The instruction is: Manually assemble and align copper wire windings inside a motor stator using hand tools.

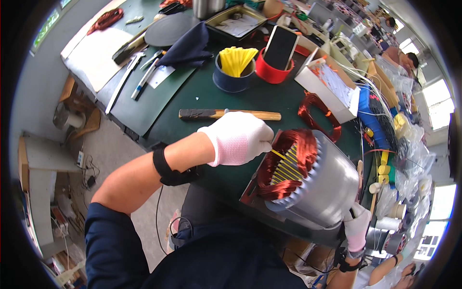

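Observation:
A motor stator [332, 180] with a silver-grey cylindrical housing lies on its side on the bench. Red-brown copper windings [308, 149] bulge from its near end, and thin yellow strips line the slots inside. My left hand [240, 138], in a white glove with a pink cuff, is closed in a pinch on a narrow yellow strip [277, 154] at the winding opening. At the opposite end, my gloved right hand [357, 226] curls against the stator's rim; its fingertips are partly hidden. Behind my left hand lies a wooden-handled tool [267, 115] with a dark end.
A blue round container [234, 82] holds several yellow strips. Beside it a red container [274, 72] has a phone [280, 47] in it. Further right are a copper coil [320, 115] and a white box [332, 89]. Calipers [124, 82] and dark cloth [187, 45] lie left.

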### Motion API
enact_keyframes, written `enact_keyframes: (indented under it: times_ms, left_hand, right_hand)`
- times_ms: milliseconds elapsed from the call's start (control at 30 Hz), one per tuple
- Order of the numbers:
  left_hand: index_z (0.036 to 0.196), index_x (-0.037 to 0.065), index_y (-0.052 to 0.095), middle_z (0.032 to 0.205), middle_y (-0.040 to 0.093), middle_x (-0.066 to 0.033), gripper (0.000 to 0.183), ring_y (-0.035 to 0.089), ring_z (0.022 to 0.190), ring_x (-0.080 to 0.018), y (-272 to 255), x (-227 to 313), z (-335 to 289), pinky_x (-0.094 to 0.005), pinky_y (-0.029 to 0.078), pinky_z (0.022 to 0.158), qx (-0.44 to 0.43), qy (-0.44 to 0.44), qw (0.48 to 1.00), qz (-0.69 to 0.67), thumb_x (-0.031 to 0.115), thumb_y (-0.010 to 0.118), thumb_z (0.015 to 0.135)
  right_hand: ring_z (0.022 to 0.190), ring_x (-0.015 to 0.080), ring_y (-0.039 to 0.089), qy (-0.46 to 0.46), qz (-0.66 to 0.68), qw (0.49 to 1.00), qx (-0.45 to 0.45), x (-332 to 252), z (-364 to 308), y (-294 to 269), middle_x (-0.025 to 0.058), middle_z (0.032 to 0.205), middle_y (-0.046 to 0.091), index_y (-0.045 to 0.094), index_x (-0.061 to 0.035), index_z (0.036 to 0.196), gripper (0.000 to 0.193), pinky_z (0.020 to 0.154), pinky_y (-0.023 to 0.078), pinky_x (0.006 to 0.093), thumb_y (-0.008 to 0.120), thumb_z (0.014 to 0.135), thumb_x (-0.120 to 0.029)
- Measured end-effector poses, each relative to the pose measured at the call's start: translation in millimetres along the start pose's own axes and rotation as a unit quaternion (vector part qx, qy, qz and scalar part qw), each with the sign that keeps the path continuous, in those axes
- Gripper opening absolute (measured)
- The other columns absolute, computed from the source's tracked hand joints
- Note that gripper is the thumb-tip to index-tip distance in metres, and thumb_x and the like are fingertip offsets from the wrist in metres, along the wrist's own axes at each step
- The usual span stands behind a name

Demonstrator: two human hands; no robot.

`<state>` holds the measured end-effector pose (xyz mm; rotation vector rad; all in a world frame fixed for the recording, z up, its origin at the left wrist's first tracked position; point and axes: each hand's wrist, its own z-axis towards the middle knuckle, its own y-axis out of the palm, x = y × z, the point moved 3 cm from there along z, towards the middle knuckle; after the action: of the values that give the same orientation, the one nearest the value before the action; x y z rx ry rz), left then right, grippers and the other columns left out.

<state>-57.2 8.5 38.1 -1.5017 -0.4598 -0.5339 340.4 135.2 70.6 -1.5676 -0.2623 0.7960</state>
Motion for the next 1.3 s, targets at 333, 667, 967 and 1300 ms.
enact_keyframes:
  times_ms: [333,667,967,1300]
  left_hand:
    - [0.078,0.004,0.075,0.066,0.069,-0.0136,0.042,0.072,0.068,-0.0326,-6,17,-3,-0.0413,0.057,0.068,0.009,-0.166,0.986,0.028,0.045,0.074,0.091]
    - [0.084,0.002,0.074,0.077,0.070,-0.0221,0.028,0.070,0.077,-0.0428,16,22,6,-0.0474,0.056,0.073,0.042,-0.092,0.991,0.086,0.029,0.073,0.088]
    - [0.096,-0.003,0.076,0.079,0.071,-0.0215,0.026,0.071,0.074,-0.0341,13,4,-7,-0.0402,0.056,0.074,0.055,-0.121,0.985,-0.109,0.021,0.075,0.087]
    - [0.090,0.008,0.075,0.109,0.070,-0.0099,0.021,0.065,0.111,-0.0317,8,-36,-53,-0.0444,0.055,0.088,0.110,0.167,0.961,0.190,0.009,0.076,0.069]
  right_hand:
    - [0.063,0.0356,0.063,-0.104,0.005,0.994,0.037,-13,-3,-13,0.0155,0.068,0.061,0.070,-0.0022,0.077,0.017,0.057,0.048,0.0408,0.081,0.079,-0.015]
    - [0.062,0.0293,0.062,-0.169,-0.112,0.978,0.054,11,-22,-27,0.0089,0.068,0.058,0.071,-0.0116,0.074,0.015,0.054,0.046,0.0408,0.082,0.079,-0.020]
    - [0.059,0.0365,0.061,-0.002,0.020,0.997,0.071,7,-51,-61,0.0171,0.066,0.061,0.066,0.0019,0.074,0.025,0.055,0.044,0.0406,0.080,0.078,-0.018]
    - [0.054,0.0099,0.043,0.148,0.431,0.849,0.268,51,-75,-14,0.0005,0.064,0.047,0.063,-0.0014,0.102,0.059,0.049,0.033,0.0245,0.040,0.112,-0.055]
